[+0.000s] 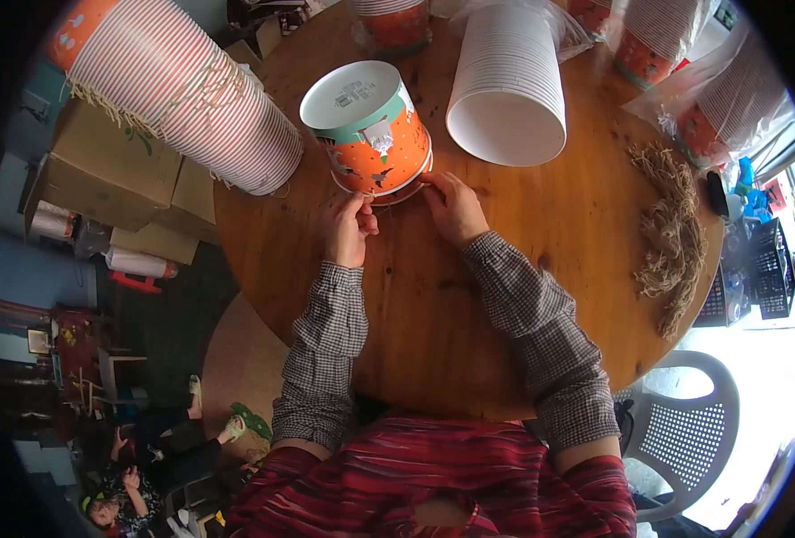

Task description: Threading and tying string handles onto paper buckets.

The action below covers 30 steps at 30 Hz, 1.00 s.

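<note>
Two hands are busy at one orange paper bucket point(372, 130) that sits upside down near the middle of the round wooden tabletop point(469, 305), with its white bottom facing up. Your left hand point(348, 226) pinches something thin at the bucket's lower rim, so its grip is narrow and closed on a small bit of string point(396, 199). Your right hand point(451, 206) rests on the tabletop just beside the rim, with its fingertips touching the same thin string. I cannot tell if that grip is closed on the string or only pressing it down.

To do this step well, I think you should keep the bucket flat on its rim so it does not tip. Pull the string gently with both hands, and keep it low against the rim.

Some things are hard to see. The string is very thin and mostly hidden under your fingers. The far side of the bucket's rim is hidden by the bucket itself.

A white stack of cups point(509, 85) lies on its side just right of the bucket. A big striped stack of buckets point(182, 99) lies to the left, and its end is cut off at the edge. A pile of straw-coloured twine point(671, 238) lies well apart on the right.
</note>
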### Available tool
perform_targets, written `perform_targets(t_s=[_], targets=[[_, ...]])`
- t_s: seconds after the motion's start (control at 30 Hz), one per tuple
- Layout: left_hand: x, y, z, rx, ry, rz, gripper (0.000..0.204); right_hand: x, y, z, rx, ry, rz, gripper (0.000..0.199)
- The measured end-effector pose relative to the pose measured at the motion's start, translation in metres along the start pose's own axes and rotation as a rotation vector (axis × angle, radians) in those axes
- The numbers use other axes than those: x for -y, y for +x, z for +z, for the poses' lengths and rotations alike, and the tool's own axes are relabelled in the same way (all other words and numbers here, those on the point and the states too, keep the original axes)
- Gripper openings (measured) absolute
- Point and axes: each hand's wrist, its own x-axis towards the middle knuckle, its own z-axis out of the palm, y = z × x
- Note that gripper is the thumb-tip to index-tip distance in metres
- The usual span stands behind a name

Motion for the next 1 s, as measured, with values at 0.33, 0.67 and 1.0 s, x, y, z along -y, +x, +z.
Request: perform_targets(t_s=[0.33,0.67,1.0], targets=[[0.000,-0.003,0.001,0.012,0.105,-0.107,0.018,-0.003,0.001,0.001,-0.023,0.009,-0.011,0.017],[-0.005,-0.003,0.007,-0.277,0.111,0.322,0.013,-0.013,0.001,0.005,-0.147,-0.001,0.021,0.027],[-0.008,0.010,0.004,-0.050,0.138,0.392,0.055,-0.013,0.012,0.006,-0.051,-0.024,0.119,0.050]])
